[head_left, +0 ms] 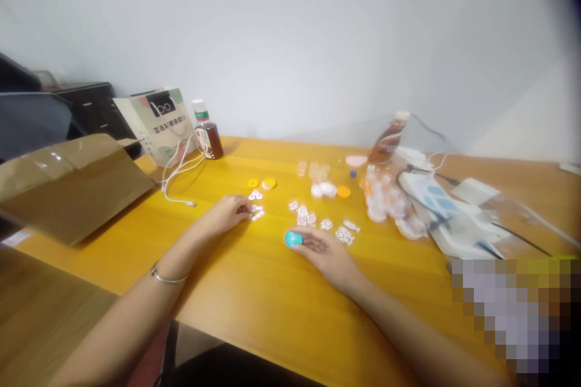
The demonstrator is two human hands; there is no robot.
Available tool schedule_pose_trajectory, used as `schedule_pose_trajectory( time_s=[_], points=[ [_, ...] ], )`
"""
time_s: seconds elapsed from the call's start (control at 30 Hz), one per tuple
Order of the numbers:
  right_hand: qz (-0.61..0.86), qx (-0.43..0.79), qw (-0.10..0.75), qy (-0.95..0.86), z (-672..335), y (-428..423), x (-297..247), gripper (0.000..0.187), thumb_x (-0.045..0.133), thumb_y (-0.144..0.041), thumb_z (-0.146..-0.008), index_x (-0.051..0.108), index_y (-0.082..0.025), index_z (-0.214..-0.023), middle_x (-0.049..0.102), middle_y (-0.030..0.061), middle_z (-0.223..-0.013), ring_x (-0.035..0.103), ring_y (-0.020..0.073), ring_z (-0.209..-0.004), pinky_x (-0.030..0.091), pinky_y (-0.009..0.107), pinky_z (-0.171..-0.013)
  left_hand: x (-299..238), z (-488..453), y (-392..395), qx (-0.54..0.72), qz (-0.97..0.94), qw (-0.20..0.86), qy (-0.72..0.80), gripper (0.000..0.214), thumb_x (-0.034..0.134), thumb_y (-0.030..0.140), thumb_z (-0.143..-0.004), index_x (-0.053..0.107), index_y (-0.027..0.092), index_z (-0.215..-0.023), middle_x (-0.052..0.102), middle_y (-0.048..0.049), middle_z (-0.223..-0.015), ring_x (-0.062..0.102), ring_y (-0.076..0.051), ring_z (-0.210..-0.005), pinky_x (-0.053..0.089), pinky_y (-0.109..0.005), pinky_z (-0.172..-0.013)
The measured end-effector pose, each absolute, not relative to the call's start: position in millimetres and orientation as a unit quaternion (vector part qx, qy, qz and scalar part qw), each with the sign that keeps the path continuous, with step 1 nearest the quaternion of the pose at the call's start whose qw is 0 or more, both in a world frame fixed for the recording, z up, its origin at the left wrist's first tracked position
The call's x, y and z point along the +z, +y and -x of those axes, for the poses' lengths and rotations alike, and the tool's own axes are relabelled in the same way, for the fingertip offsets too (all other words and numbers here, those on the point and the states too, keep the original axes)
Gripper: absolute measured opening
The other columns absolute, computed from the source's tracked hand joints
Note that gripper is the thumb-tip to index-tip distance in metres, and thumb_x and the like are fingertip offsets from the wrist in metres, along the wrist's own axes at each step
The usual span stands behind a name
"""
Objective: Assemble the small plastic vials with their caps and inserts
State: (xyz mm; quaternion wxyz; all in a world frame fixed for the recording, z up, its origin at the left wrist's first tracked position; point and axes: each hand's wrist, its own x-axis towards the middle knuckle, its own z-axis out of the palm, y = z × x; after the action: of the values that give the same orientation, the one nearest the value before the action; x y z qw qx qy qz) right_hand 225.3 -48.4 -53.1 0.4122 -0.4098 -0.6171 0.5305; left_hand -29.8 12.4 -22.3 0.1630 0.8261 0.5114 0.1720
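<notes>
My right hand holds a round turquoise cap between thumb and fingers, a little above the table. On the left, my left hand has its fingers curled together at the edge of a small group of white pieces; whether one is pinched between the fingertips is hidden. Just behind them lie more white pieces and two yellow discs. Beyond my right hand, several flat white cutouts with printed patterns are spread out, among them a fish-shaped one.
Clear cups, white lids and an orange lid stand farther back. At right are a bottle, clustered plastic containers and cables. A paper bag, brown bottle, white cable and cardboard box occupy the left.
</notes>
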Motion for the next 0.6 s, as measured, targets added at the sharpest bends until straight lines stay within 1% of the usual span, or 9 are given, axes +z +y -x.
schedule_pose_trajectory(
  time_s=[0.17, 0.3, 0.4, 0.5, 0.6],
  points=[
    [0.411, 0.538, 0.403, -0.615, -225.8, -48.1, -52.4, 0.038, 0.065, -0.027, -0.069, 0.061, -0.023, -0.106, 0.070, 0.0023, -0.094, 0.065, 0.0172, -0.087, 0.049, 0.039, -0.089, -18.3, 31.2, 9.0, 0.151, -0.841, 0.095, 0.511, 0.016, 0.052, 0.028, -0.077, 0.064, 0.018, -0.074, 0.065, -0.0034, -0.074, 0.058, -0.014, -0.063, 0.040, -0.023, -0.060],
    [0.414, 0.544, 0.398, -0.611, -226.2, -47.2, -52.8, 0.039, 0.066, -0.027, -0.067, 0.062, -0.023, -0.106, 0.070, 0.0016, -0.093, 0.065, 0.0169, -0.086, 0.049, 0.039, -0.088, -16.1, 26.0, 3.0, 0.154, -0.850, 0.033, 0.502, 0.019, 0.051, 0.027, -0.078, 0.062, 0.016, -0.067, 0.062, -0.0027, -0.065, 0.054, -0.012, -0.056, 0.036, -0.022, -0.056],
    [0.419, 0.546, 0.396, -0.608, -226.7, -46.5, -53.2, 0.039, 0.067, -0.029, -0.066, 0.062, -0.023, -0.104, 0.070, 0.0017, -0.091, 0.065, 0.0172, -0.085, 0.049, 0.039, -0.087, -16.2, 11.7, -6.0, 0.196, -0.875, 0.021, 0.442, 0.021, 0.047, 0.028, -0.083, 0.062, 0.016, -0.074, 0.063, -0.0035, -0.069, 0.055, -0.012, -0.061, 0.039, -0.022, -0.059],
    [0.410, 0.562, 0.392, -0.602, -227.4, -45.5, -52.9, 0.040, 0.069, -0.030, -0.065, 0.063, -0.022, -0.103, 0.070, 0.0019, -0.092, 0.065, 0.0174, -0.086, 0.049, 0.039, -0.088, -17.6, -8.6, -17.5, 0.259, -0.913, 0.019, 0.316, 0.017, 0.046, 0.024, -0.085, 0.062, 0.017, -0.086, 0.064, -0.0040, -0.078, 0.058, -0.012, -0.072, 0.042, -0.023, -0.069],
    [0.387, 0.588, 0.386, -0.597, -227.9, -44.5, -51.9, 0.040, 0.070, -0.030, -0.064, 0.063, -0.021, -0.102, 0.070, 0.0020, -0.092, 0.065, 0.0170, -0.086, 0.047, 0.039, -0.089, -19.1, -24.7, -26.3, 0.282, -0.930, -0.011, 0.234, 0.014, 0.047, 0.023, -0.086, 0.059, 0.019, -0.093, 0.066, -0.0030, -0.084, 0.058, -0.011, -0.076, 0.040, -0.025, -0.071]
  ],
)
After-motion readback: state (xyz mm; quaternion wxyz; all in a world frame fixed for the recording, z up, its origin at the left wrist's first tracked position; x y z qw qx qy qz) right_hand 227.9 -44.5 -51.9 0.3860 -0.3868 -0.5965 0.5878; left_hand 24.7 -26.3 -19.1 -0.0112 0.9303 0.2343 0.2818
